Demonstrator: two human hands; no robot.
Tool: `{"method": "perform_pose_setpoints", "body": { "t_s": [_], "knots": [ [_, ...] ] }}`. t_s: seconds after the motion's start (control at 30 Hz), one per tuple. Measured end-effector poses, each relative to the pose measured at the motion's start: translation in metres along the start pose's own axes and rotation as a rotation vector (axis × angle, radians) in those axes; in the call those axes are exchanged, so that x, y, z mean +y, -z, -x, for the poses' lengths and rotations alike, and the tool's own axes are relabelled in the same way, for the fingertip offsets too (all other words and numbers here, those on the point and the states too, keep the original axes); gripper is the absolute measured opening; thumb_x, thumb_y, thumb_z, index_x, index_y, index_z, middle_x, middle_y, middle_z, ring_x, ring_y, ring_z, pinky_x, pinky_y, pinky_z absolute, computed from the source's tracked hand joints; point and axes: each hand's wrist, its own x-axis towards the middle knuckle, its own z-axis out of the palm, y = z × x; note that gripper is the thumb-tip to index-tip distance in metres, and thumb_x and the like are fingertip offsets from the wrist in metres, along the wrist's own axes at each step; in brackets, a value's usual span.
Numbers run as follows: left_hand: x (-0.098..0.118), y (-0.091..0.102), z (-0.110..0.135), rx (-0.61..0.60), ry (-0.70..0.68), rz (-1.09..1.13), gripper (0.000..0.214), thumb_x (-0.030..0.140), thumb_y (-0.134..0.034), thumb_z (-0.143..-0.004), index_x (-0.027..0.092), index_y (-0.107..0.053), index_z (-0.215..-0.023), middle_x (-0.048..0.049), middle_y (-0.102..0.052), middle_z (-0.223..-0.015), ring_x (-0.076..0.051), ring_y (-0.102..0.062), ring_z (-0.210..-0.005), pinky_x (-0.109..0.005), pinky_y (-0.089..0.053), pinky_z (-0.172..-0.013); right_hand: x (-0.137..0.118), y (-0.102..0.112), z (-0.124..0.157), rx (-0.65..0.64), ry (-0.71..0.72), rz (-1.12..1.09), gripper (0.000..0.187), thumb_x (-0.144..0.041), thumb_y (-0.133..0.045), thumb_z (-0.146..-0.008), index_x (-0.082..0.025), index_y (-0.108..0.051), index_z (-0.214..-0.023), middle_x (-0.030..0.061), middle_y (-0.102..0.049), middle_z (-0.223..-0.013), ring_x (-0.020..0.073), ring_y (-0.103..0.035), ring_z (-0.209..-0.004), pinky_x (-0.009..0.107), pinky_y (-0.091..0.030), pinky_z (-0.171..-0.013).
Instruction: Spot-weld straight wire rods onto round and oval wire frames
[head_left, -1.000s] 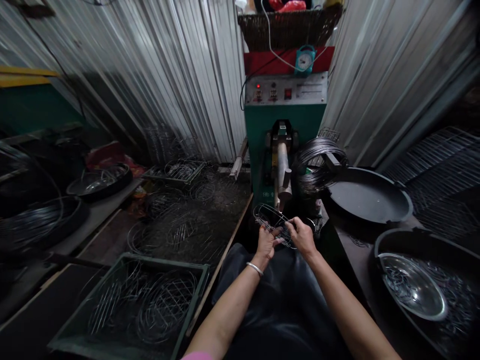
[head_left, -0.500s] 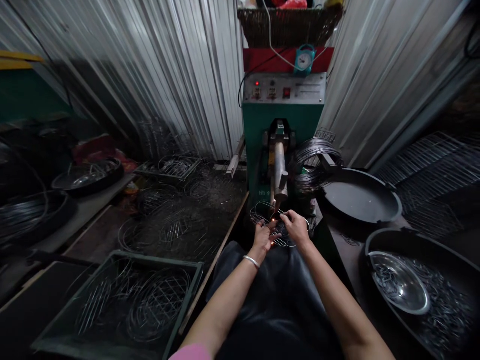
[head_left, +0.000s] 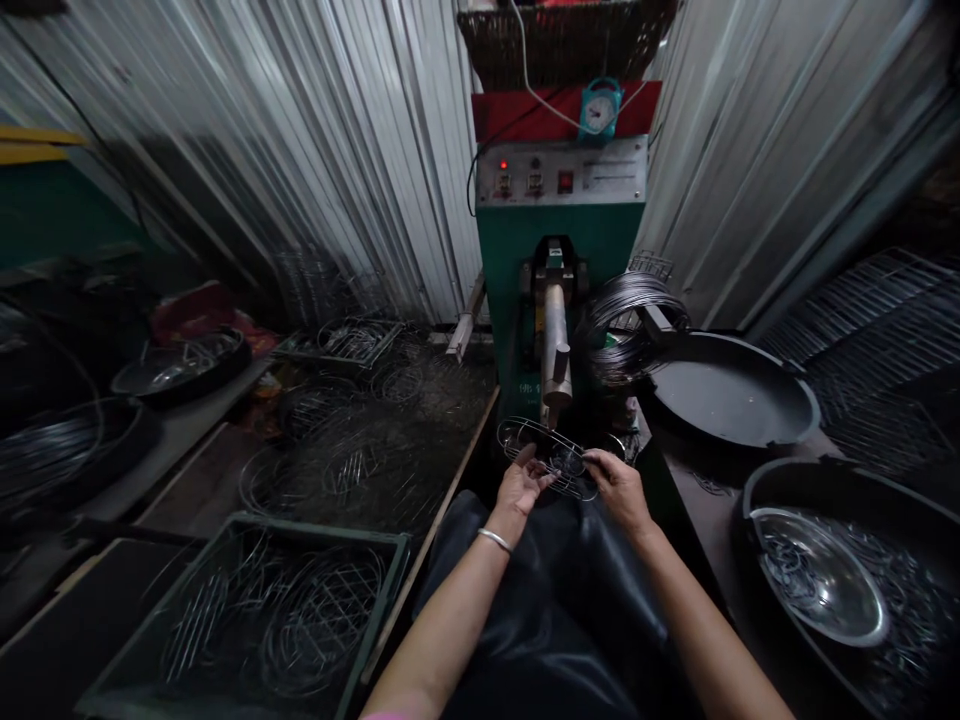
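A small wire rack (head_left: 541, 432) with a rounded outline is held between my hands, just below the electrode of a green spot welder (head_left: 559, 225). My left hand (head_left: 519, 490), a silvery bangle on its wrist, has its fingers around the near left side of the rack. On the other side, my right hand (head_left: 616, 487) pinches the rack's right end between thumb and fingers. The welder's cylindrical upper arm (head_left: 556, 330) points down toward the rack. The lower electrode is hidden in the dark behind the wires.
Left, a green bin (head_left: 247, 525) holds wire grids. On the right stand a shallow black pan (head_left: 739, 395) and a larger pan (head_left: 825, 470) of small metal pieces with a steel bowl (head_left: 862, 590) in it. A wire coil (head_left: 634, 310) hangs beside the welder.
Bright sparks at the electrode are gone. Both hands have come slightly down with the wire rack, and my right hand has shifted right. The view has shifted a little.
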Motion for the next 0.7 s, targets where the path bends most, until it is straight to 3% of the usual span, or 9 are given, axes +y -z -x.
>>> {"method": "perform_pose_setpoints", "body": {
  "t_s": [0.27, 0.57, 0.7],
  "knots": [
    [0.024, -0.006, -0.009, 0.034, 0.083, 0.085, 0.014, 0.021, -0.059, -0.08, 0.014, -0.053, -0.07, 0.002, -0.05, -0.057, -0.01, -0.052, -0.051, -0.043, -0.054, -0.074, -0.019, -0.014, -0.039, -0.083, 0.059, 0.069, 0.022, -0.037, -0.053, -0.078, -0.021, -0.067, -0.076, 0.0065, -0.069, -0.082, 0.0198, -0.063, -0.076, 0.032, -0.049, -0.074],
    [0.028, -0.005, -0.019, 0.024, 0.167, 0.1, 0.014, 0.025, -0.061, -0.08, 0.014, -0.053, -0.075, 0.0038, -0.048, -0.053, -0.009, -0.05, -0.047, -0.04, -0.055, -0.068, -0.019, -0.02, -0.056, -0.122, 0.041, 0.186, 0.016, -0.032, -0.056, -0.077, -0.021, -0.069, -0.076, 0.0053, -0.07, -0.079, 0.0191, -0.064, -0.074, 0.029, -0.048, -0.069],
    [0.031, -0.004, -0.021, 0.025, 0.057, 0.025, 0.017, 0.027, -0.066, -0.076, 0.014, -0.055, -0.077, 0.0025, -0.049, -0.056, -0.01, -0.05, -0.047, -0.04, -0.054, -0.068, -0.021, -0.023, -0.056, -0.133, 0.004, 0.132, 0.018, -0.033, -0.056, -0.076, -0.021, -0.069, -0.074, 0.0047, -0.07, -0.076, 0.0189, -0.064, -0.072, 0.03, -0.048, -0.069]
  ]
}}
